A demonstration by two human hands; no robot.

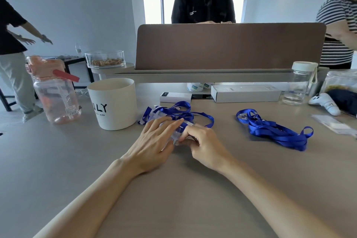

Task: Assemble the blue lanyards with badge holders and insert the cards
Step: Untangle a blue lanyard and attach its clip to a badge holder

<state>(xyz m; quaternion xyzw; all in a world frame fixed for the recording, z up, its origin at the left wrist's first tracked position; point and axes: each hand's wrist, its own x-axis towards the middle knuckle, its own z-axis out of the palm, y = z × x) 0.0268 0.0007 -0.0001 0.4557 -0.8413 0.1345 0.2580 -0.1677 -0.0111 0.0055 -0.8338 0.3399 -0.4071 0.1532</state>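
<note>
Grey table (48, 156) with blue lanyards (274, 129), white pot (114, 102), pink bottle (56, 94).

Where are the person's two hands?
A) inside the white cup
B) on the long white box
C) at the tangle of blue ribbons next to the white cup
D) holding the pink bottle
C: the left hand presses and the right hand pinches a clear badge holder at the blue lanyard pile beside the white cup.

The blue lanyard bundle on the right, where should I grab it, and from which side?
Probably pinch the raised loop at the right end of the lanyard bundle, coming from above on the right. It arches clear of the desk, while the rest lies flat, tangled. The right hand, pinching the badge holder, is nearer.
</note>
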